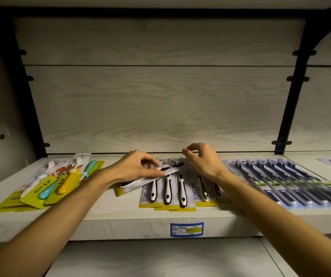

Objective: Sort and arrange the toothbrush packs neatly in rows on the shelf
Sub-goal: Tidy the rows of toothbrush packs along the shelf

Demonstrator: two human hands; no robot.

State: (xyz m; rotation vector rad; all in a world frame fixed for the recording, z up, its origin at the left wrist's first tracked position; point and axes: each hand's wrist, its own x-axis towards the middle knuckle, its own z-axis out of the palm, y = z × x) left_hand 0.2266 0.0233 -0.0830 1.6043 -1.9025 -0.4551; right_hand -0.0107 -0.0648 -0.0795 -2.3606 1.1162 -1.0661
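On the shelf [120,220], the left hand [138,166] pinches a black-and-white toothbrush pack [150,177] lying crosswise over the middle row of packs [172,192]. The right hand [204,162] hovers above that row's back end, fingers curled; whether it holds anything is unclear. Yellow children's packs [46,186] sit toward the left end, dark-blue packs [292,182] toward the right.

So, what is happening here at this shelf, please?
A person is tidying toothbrush packs on a pale wooden shelf. The left hand pinches a black-and-white toothbrush pack lying askew across the middle row of black-and-white packs on yellow cards. The right hand hovers over that row's far end, fingers curled. Children's packs with green-yellow cards lie fanned on the left; long dark-blue toothbrush packs lie in a row on the right.
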